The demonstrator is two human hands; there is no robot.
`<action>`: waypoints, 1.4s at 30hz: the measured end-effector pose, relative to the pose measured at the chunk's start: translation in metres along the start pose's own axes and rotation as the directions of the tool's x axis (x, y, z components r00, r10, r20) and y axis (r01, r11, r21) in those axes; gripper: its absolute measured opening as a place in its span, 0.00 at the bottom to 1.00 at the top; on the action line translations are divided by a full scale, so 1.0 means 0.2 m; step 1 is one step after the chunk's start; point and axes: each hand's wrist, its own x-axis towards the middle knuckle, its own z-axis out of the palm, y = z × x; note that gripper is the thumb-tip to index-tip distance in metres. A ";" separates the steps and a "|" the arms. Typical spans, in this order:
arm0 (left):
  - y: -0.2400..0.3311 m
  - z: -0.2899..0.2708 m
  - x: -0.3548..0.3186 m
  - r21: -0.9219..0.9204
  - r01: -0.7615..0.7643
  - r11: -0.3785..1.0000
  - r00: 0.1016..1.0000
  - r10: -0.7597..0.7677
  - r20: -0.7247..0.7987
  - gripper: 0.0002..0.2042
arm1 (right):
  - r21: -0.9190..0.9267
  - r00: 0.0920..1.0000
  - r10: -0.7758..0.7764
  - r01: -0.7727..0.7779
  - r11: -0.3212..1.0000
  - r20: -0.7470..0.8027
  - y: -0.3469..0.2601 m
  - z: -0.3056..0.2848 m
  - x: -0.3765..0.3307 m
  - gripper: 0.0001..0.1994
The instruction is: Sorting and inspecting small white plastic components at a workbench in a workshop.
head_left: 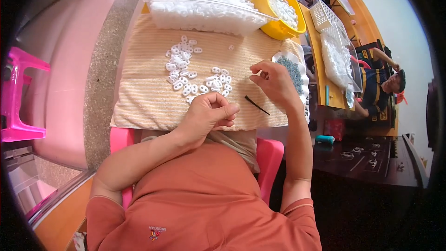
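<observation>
My left hand (209,114) is closed in a pinch near the front edge of a striped tan towel; whatever its fingertips hold is hidden. To its right and farther off, my right hand (275,82) hovers over the towel, fingers curled and a gap showing between thumb and forefinger. Between the hands lies a thin black stick-like tool (257,105). Small white plastic two-hole pieces lie in a larger pile (179,62) and a smaller pile (217,82) beyond my left hand. Beside my right hand is a heap of tiny grey parts (291,70) on a white sheet.
A clear bin (209,14) full of white pieces stands at the back, beside a yellow basin (297,30) holding more. A pink stool (21,95) is on the left. Across on the right, another person (376,81) sits by a table with a second clear bin (337,58).
</observation>
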 end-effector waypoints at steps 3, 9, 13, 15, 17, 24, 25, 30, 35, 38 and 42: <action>-0.01 0.01 0.00 0.028 -0.015 0.999 1.000 0.015 -0.018 0.07 | -0.117 0.998 -0.051 0.055 0.992 0.033 0.04 0.05 0.00 0.09; -0.02 0.00 0.01 0.079 -0.052 0.996 0.998 0.054 -0.027 0.07 | -0.218 0.992 -0.069 0.091 0.972 0.105 0.02 0.09 0.02 0.07; -0.01 0.01 0.00 0.131 -0.064 0.989 0.996 0.071 -0.054 0.07 | -0.228 0.993 -0.025 0.051 0.972 0.116 0.04 0.11 0.02 0.06; 0.01 0.03 -0.01 0.139 -0.048 0.989 0.996 0.057 -0.066 0.07 | -0.244 0.996 -0.028 0.048 0.969 0.086 0.02 0.12 0.00 0.06; 0.02 0.03 -0.01 0.148 -0.032 0.988 0.996 0.045 -0.082 0.07 | -0.256 0.998 -0.034 0.048 0.966 0.057 0.02 0.13 -0.03 0.06; 0.03 -0.02 0.03 0.218 -0.279 0.935 0.956 0.292 -0.027 0.08 | 0.089 0.985 -0.087 0.102 0.991 -0.152 0.03 0.17 -0.12 0.05; 0.04 -0.02 0.03 0.234 -0.320 0.918 0.942 0.335 -0.028 0.07 | 0.188 0.985 -0.044 0.075 0.979 -0.166 0.03 0.17 -0.13 0.05; 0.12 -0.03 0.05 0.223 -0.345 0.912 0.920 0.376 -0.111 0.07 | 0.409 0.993 0.077 -0.033 0.912 -0.091 0.04 0.14 -0.15 0.04; 0.17 -0.07 0.07 0.245 -0.388 0.888 0.892 0.429 -0.141 0.07 | 0.627 0.991 0.128 -0.076 0.776 -0.039 0.02 0.14 -0.17 0.04; 0.18 -0.08 0.08 0.275 -0.443 0.853 0.863 0.489 -0.124 0.07 | 0.689 0.989 0.144 -0.085 0.720 -0.029 -0.03 0.13 -0.19 0.03; 0.17 -0.03 0.05 0.311 -0.387 0.868 0.915 0.404 0.011 0.05 | 0.826 0.997 0.044 0.033 0.563 -0.070 -0.09 0.17 -0.26 0.03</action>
